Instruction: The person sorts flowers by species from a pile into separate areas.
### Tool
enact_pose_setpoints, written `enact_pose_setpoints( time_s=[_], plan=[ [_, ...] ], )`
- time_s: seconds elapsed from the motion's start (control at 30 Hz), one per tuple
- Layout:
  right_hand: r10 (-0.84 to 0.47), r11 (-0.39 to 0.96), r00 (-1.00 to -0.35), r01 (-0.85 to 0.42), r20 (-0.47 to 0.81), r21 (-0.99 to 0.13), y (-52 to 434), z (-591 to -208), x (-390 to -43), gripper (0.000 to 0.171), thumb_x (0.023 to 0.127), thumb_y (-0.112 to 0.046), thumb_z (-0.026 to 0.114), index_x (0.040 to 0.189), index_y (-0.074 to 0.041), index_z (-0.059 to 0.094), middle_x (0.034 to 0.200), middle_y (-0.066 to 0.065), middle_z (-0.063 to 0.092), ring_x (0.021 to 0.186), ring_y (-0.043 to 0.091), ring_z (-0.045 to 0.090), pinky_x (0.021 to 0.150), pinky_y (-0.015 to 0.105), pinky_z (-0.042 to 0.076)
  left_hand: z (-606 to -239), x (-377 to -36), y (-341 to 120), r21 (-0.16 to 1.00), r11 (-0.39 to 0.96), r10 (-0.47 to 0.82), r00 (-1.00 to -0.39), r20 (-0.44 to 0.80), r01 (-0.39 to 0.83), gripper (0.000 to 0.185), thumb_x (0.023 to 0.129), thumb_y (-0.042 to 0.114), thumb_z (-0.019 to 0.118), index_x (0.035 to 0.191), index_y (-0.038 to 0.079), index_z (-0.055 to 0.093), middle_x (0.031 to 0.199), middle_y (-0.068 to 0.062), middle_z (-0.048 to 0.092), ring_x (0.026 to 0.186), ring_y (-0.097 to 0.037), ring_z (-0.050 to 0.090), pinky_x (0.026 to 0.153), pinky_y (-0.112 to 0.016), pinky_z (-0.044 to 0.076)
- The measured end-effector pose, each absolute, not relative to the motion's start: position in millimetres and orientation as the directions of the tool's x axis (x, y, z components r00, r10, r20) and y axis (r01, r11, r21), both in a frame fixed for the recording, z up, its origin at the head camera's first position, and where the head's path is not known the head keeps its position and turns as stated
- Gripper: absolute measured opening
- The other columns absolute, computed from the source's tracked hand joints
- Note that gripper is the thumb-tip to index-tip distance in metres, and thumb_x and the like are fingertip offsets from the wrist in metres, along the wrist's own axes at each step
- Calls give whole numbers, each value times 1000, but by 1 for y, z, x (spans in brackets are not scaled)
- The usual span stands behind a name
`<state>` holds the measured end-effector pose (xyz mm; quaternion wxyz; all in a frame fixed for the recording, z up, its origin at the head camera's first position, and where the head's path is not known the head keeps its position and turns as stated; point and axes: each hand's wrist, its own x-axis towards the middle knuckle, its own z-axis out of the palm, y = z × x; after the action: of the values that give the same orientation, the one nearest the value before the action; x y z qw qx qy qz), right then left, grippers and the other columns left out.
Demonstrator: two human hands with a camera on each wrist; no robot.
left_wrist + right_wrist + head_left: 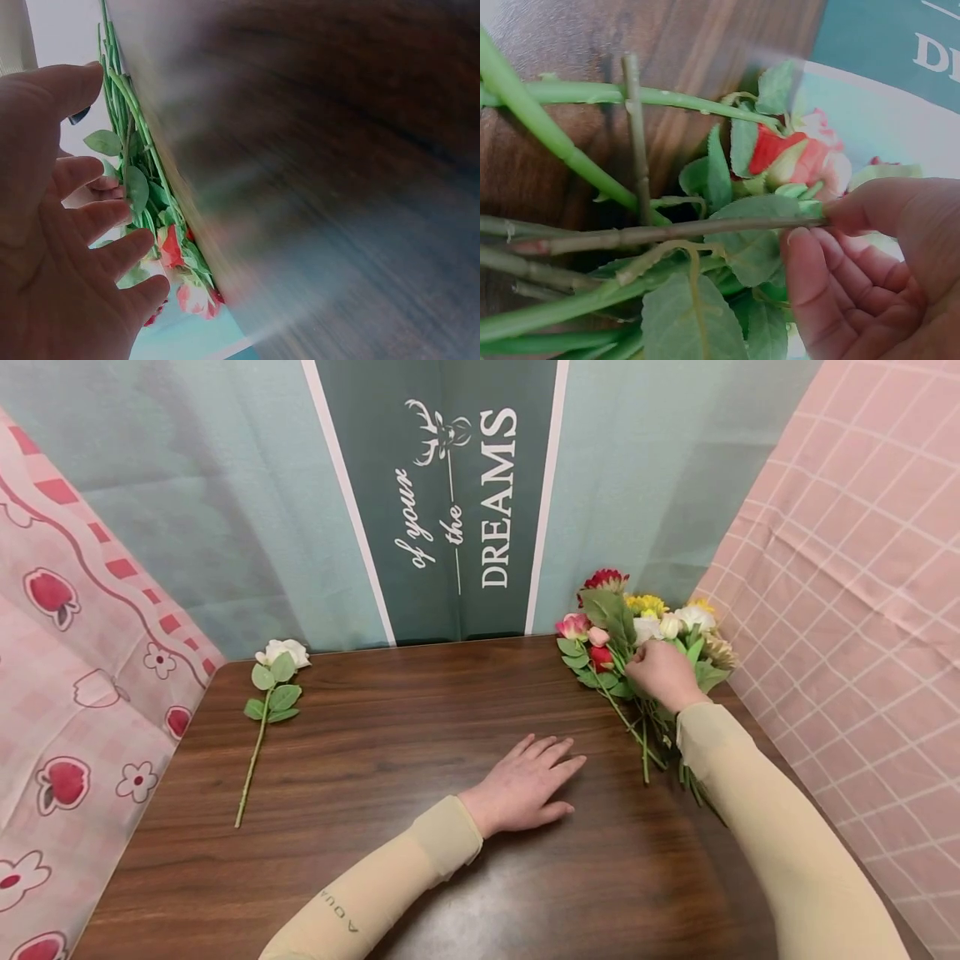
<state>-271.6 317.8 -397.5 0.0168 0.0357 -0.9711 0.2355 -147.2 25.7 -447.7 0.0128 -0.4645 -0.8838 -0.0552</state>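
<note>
My right hand (pixel 663 675) is over a pile of artificial flowers (pixel 606 610) at the table's back right. Seen from the right wrist, its thumb and forefinger pinch a brownish flower stem (pixel 667 235); the bloom on that stem cannot be made out. Red, pink, white and yellow heads lie around the hand, among them a red rose (pixel 601 658) and a dark red bloom (pixel 606 580). Green stems (pixel 562 150) cross below it. Left of the pile, my left hand (pixel 521 785) rests palm down on the table with fingers spread, holding nothing.
A single white rose (pixel 285 655) with leaves lies on the left side of the brown wooden table (pixel 360 743). Behind stands a green cloth (pixel 457 602) with lettering. Patterned cloths hang at the left (pixel 67 727) and right (pixel 862 610).
</note>
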Motion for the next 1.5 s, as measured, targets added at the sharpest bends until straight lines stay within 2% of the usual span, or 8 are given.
enact_pose_setpoints(
  time_s=[0.13, 0.27, 0.47, 0.7, 0.97, 1.1, 1.23, 1.5],
  plan=[
    [-30, 878, -991, -89, 130, -470, 322, -394, -272, 24, 89, -9, 52, 65, -10, 50, 54, 1, 42, 50, 19, 35, 53, 35, 31, -447, -148, 25, 94, 566, 817, -572, 72, 819, 69, 102, 54, 57, 160, 20, 38, 164, -8, 34, 149, -28, 33, 122, -50, 24],
    [14, 865, -977, -94, 211, -494, 321, -389, -271, 18, 96, -17, 56, 93, -3, 67, 80, 13, 66, 66, 28, 56, 63, 42, 44, -447, -149, 24, 98, 569, 814, -576, 72, 816, 69, 102, 53, 56, 159, 19, 39, 164, -9, 35, 149, -28, 33, 122, -49, 24],
    [60, 805, -958, -120, 281, -581, 306, -373, -268, 25, 100, -23, 60, 108, -1, 70, 97, 19, 70, 78, 32, 63, 69, 43, 48, -444, -151, 22, 145, 597, 790, -610, 67, 789, 68, 103, 51, 56, 159, 18, 39, 163, -9, 36, 148, -29, 35, 122, -47, 25],
    [24, 565, -991, -92, 129, -820, 275, -360, -256, 36, 102, -31, 64, 115, 2, 68, 95, 14, 72, 77, 24, 71, 65, 29, 58, -438, -157, 14, 326, 664, 691, -719, 76, 673, 58, 105, 43, 55, 154, 15, 48, 157, -6, 46, 143, -24, 44, 117, -39, 35],
    [-122, 168, -992, -24, 3, -986, 226, -396, -240, 31, 100, -12, 67, 117, 13, 62, 99, 22, 72, 80, 23, 73, 77, 39, 62, -440, -168, -7, 768, 561, 469, -883, 12, 309, 40, 103, 28, 62, 137, 7, 65, 130, -5, 68, 114, -16, 65, 96, -35, 53],
    [-178, 45, -983, 41, -49, -998, 199, -409, -232, 31, 100, -10, 68, 118, 14, 61, 104, 29, 69, 82, 25, 74, 78, 39, 62, -442, -170, -19, 868, 460, 449, -892, -44, 188, 35, 102, 26, 65, 128, 3, 69, 112, -4, 73, 97, -14, 68, 86, -33, 56],
    [-226, -8, -971, 80, -76, -997, 178, -415, -228, 31, 100, -10, 67, 119, 14, 59, 101, 23, 71, 82, 21, 73, 79, 37, 62, -446, -168, -27, 943, 325, 461, -882, -95, 68, 29, 102, 18, 66, 121, -3, 71, 96, -7, 75, 83, -15, 70, 76, -33, 59],
    [-240, -45, -967, 105, -91, -993, 160, -416, -226, 35, 99, -8, 68, 123, 17, 59, 98, 18, 74, 82, 19, 73, 77, 35, 62, -450, -164, -37, 975, 222, 450, -886, -113, -12, 18, 99, 7, 67, 107, -9, 72, 90, -14, 73, 70, -13, 66, 68, -29, 60]
  ],
)
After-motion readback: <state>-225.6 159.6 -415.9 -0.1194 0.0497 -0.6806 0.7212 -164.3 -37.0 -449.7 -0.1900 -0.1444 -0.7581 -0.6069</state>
